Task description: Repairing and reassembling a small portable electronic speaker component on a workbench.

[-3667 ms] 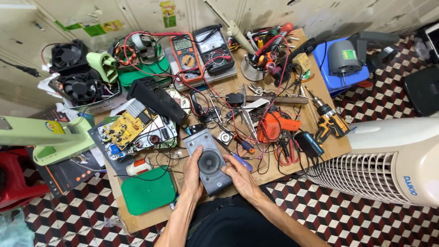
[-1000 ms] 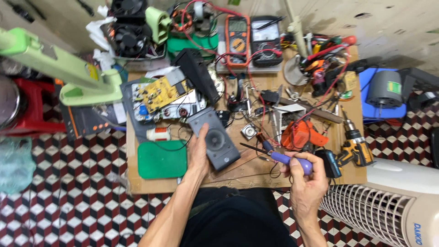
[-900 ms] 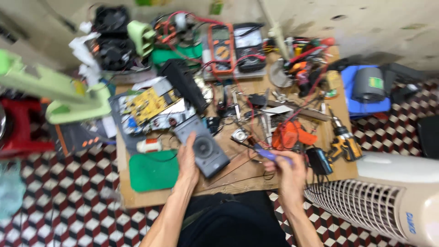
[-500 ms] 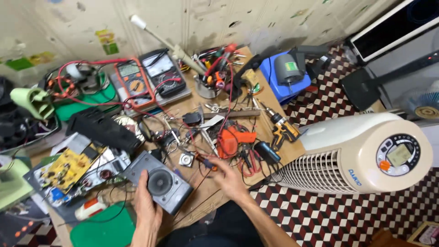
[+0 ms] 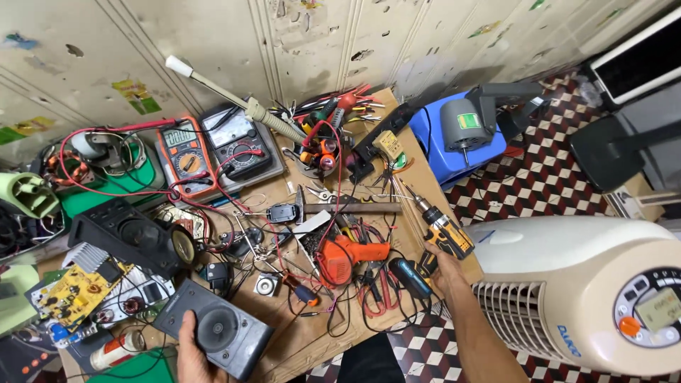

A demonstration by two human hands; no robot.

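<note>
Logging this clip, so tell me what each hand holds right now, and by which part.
Left hand grips the grey speaker box at its near edge. Right hand holds the yellow cordless drill by its handle.

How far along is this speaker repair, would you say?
Early, it seems. The left hand steadies the grey speaker box, whose case looks closed. The right hand grips the yellow cordless drill at the table edge. The drill is not yet at the box.

Yellow-black drill (image 5: 443, 234), grey speaker (image 5: 216, 328), checkered floor (image 5: 560, 177).
</note>
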